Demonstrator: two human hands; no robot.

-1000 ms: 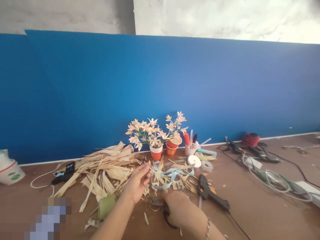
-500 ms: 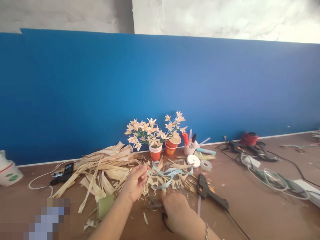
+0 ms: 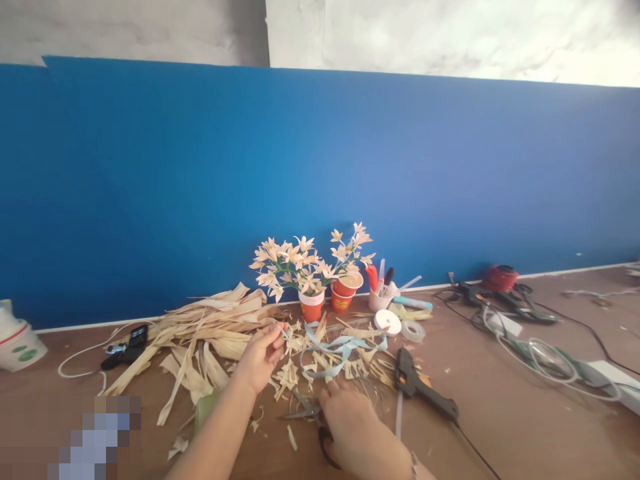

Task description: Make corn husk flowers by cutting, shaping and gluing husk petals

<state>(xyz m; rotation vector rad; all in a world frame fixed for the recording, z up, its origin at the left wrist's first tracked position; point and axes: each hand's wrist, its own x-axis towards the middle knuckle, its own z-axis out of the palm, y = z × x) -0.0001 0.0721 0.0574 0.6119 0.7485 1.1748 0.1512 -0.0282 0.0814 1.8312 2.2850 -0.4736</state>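
My left hand (image 3: 259, 359) pinches a thin pale husk strip (image 3: 287, 335) above the heap of cut husk pieces (image 3: 320, 357). Low in the middle, my right hand (image 3: 350, 420) is closed around the black handles of a pair of scissors (image 3: 306, 415) lying on the brown table, blades pointing left. A light blue ribbon (image 3: 340, 347) loops over the husk pieces just beyond both hands. Long dried corn husks (image 3: 210, 330) lie to the left of my left hand.
Two orange cups with husk flowers (image 3: 313, 267) stand against the blue board, beside a cup of pens (image 3: 381, 293). Tape rolls (image 3: 400, 325), a black glue gun (image 3: 423, 390), cables and a red reel (image 3: 501, 279) lie right. A phone (image 3: 131, 343) and white pot (image 3: 17, 343) sit left.
My left hand slid left and down with the strip. My right hand shifted slightly left and lower, and the scissors' blades now show on the table.
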